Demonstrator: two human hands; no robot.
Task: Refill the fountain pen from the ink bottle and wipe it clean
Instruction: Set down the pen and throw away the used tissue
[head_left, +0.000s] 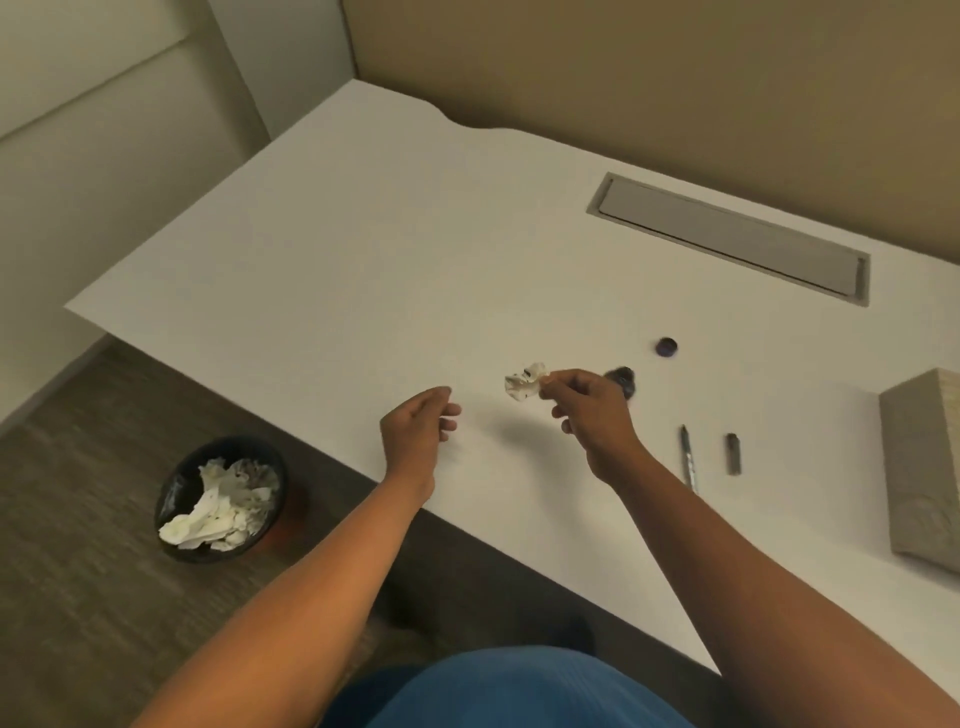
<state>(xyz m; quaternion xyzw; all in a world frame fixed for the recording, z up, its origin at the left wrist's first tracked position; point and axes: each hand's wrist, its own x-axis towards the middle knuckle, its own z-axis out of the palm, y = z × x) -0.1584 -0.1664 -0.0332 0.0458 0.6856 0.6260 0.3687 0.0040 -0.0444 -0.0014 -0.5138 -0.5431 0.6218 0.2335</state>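
A bin (221, 499) of crumpled tissues sits at eight o'clock. Left hand (418, 423) hovers, grip loose and empty. Right hand (589, 408) pinches an ink-stained tissue (524, 382). The fountain pen (688, 457) lies on the tabletop (363, 260) at four o'clock, its cap (732, 453) beside it.

One crumpled tissue (525, 383), one ink bottle (623, 378), one bottle cap (666, 347), one pen (688, 457), one pen cap (732, 453), one tissue box (922, 467), one bin (221, 500), two hands.
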